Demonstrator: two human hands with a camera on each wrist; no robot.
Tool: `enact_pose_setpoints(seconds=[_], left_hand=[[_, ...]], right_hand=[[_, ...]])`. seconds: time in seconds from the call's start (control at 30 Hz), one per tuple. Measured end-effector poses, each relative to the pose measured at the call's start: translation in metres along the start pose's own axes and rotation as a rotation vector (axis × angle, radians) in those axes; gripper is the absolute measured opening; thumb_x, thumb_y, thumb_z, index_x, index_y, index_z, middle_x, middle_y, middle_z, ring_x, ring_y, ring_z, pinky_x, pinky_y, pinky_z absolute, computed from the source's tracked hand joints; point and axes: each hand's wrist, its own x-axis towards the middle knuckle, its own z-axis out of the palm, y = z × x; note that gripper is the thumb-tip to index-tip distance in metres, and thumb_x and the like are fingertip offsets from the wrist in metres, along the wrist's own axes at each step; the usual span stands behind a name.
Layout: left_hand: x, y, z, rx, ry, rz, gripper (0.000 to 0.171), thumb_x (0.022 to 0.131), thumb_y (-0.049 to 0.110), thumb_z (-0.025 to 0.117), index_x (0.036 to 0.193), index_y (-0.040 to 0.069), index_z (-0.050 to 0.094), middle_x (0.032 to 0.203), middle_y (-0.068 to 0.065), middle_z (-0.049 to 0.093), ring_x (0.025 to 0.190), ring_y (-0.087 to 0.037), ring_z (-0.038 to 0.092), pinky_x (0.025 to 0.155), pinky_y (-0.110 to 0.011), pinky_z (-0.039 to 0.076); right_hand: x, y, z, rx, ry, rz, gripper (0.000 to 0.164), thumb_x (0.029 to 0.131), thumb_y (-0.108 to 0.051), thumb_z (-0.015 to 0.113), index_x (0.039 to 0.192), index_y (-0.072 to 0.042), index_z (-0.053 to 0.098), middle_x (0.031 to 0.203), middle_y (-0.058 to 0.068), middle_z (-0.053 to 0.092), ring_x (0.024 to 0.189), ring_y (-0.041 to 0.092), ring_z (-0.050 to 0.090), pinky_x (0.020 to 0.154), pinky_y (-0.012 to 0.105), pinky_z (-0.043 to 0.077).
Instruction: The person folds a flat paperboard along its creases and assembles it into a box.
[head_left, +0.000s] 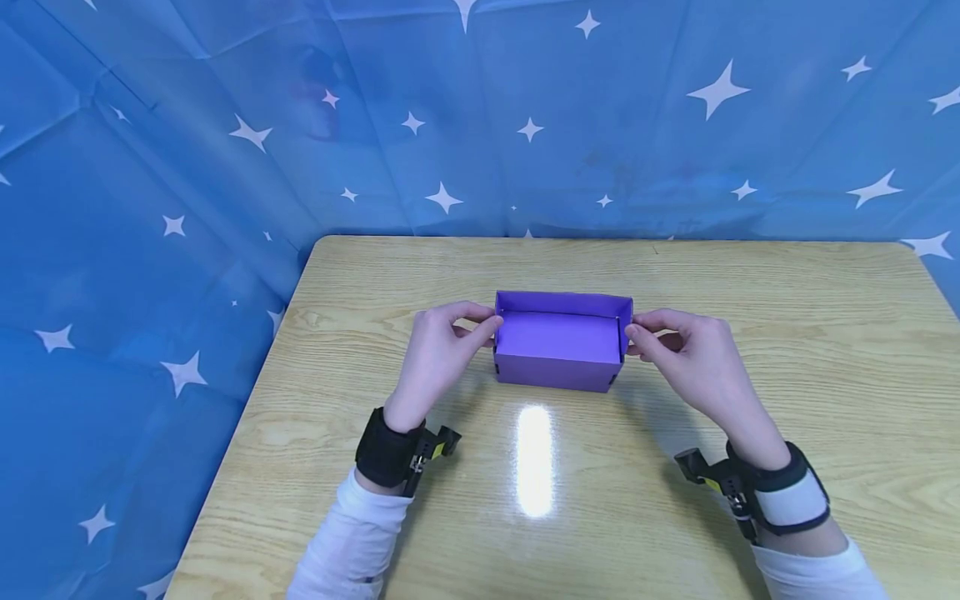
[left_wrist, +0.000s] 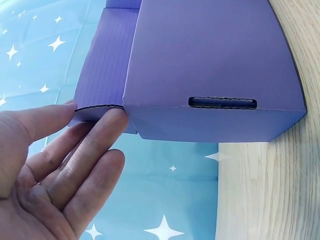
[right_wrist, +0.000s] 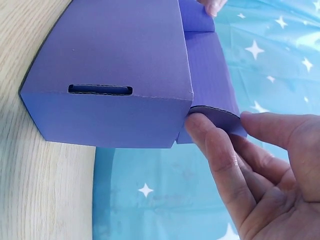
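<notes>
A purple cardboard box [head_left: 555, 371] stands on the table between both hands, its long side facing me. A raised flap [head_left: 562, 303] runs along its far edge. At the left end, the left hand [head_left: 450, 337] pinches a small curved side tab [left_wrist: 97, 111] of the box between thumb and fingers. The right hand [head_left: 686, 346] pinches the matching side tab [right_wrist: 217, 117] at the right end. Narrow slots, such as one slot [left_wrist: 222, 103] in the left wrist view and another slot [right_wrist: 100, 90] in the right wrist view, are cut along the box's lower edges.
The light wood-grain table [head_left: 337, 517] carries a bright glare patch [head_left: 534, 462] in front of the box. A blue cloth [head_left: 480, 150] with white stars hangs behind the table and down its left side. Each wrist wears a black strap with a small camera.
</notes>
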Motion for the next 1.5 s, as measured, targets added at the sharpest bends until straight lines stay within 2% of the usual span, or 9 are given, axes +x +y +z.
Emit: enact_pose_setpoints(seconds=[0.2,0.43,0.7,0.83,0.93,1.03,1.13,1.23,1.5], left_hand=[[0.000,-0.001,-0.002,0.034,-0.009,0.012,0.021,0.100,0.020,0.073,0.114,0.006,0.080,0.109,-0.012,0.082,0.077,-0.021,0.080,0.058,-0.021,0.050],[0.000,-0.001,-0.005,0.075,-0.040,0.015,0.019,0.099,0.019,0.074,0.112,0.007,0.080,0.112,-0.012,0.082,0.082,-0.029,0.079,0.063,-0.021,0.054],[0.001,-0.004,-0.009,0.125,-0.084,0.032,0.022,0.098,0.023,0.075,0.115,0.009,0.079,0.113,-0.009,0.081,0.092,-0.025,0.079,0.077,-0.030,0.062],[0.005,-0.010,-0.011,0.087,-0.139,0.053,0.046,0.096,0.024,0.078,0.138,0.010,0.067,0.132,-0.011,0.075,0.114,-0.028,0.077,0.093,-0.039,0.065],[0.010,-0.018,-0.010,0.029,-0.212,0.052,0.076,0.091,0.026,0.084,0.158,0.015,0.048,0.156,-0.009,0.059,0.138,-0.031,0.064,0.108,-0.045,0.059],[0.015,-0.030,-0.006,0.011,-0.289,0.055,0.096,0.087,0.027,0.088,0.166,0.019,0.033,0.168,-0.007,0.044,0.151,-0.033,0.050,0.119,-0.049,0.050],[0.019,-0.040,-0.001,0.014,-0.344,0.057,0.104,0.084,0.027,0.090,0.168,0.023,0.027,0.171,-0.007,0.038,0.152,-0.036,0.048,0.122,-0.050,0.047],[0.021,-0.046,0.003,0.006,-0.365,0.055,0.099,0.085,0.026,0.090,0.166,0.026,0.032,0.168,-0.009,0.042,0.148,-0.038,0.052,0.120,-0.051,0.049],[0.024,-0.051,0.007,-0.006,-0.365,0.056,0.080,0.089,0.023,0.086,0.158,0.023,0.044,0.155,-0.012,0.055,0.144,-0.037,0.056,0.119,-0.048,0.051]], right_hand=[[0.000,0.000,0.000,0.006,-0.016,0.006,0.017,0.101,-0.016,0.071,0.109,-0.003,0.079,0.097,0.020,0.082,0.068,-0.018,0.065,0.059,0.010,0.051],[0.000,0.001,-0.001,-0.019,-0.032,0.011,0.017,0.100,-0.017,0.073,0.109,-0.004,0.080,0.100,0.019,0.082,0.071,-0.008,0.070,0.061,0.011,0.053],[0.000,0.003,-0.001,-0.037,-0.040,0.018,0.020,0.099,-0.019,0.074,0.110,-0.004,0.080,0.101,0.019,0.082,0.075,-0.021,0.061,0.065,0.010,0.052],[0.000,0.004,0.000,-0.039,-0.037,0.016,0.021,0.098,-0.019,0.075,0.110,-0.003,0.080,0.100,0.019,0.082,0.073,-0.018,0.061,0.063,0.011,0.052],[0.000,0.004,0.000,-0.044,-0.031,0.007,0.021,0.098,-0.019,0.075,0.110,-0.003,0.081,0.099,0.019,0.082,0.073,-0.017,0.061,0.063,0.011,0.052],[0.000,0.005,0.001,-0.051,-0.026,-0.001,0.020,0.098,-0.018,0.075,0.111,-0.003,0.081,0.100,0.018,0.082,0.073,-0.017,0.060,0.063,0.011,0.051],[0.000,0.005,0.001,-0.051,-0.024,-0.003,0.020,0.098,-0.018,0.075,0.111,-0.004,0.081,0.100,0.018,0.082,0.073,-0.016,0.060,0.062,0.012,0.051],[0.000,0.005,0.001,-0.048,-0.024,-0.002,0.020,0.098,-0.018,0.075,0.111,-0.003,0.081,0.100,0.019,0.082,0.073,-0.016,0.060,0.063,0.011,0.051],[0.001,0.006,0.003,-0.049,-0.019,-0.014,0.019,0.098,-0.017,0.075,0.111,-0.004,0.080,0.100,0.018,0.082,0.073,-0.016,0.060,0.062,0.011,0.051]])
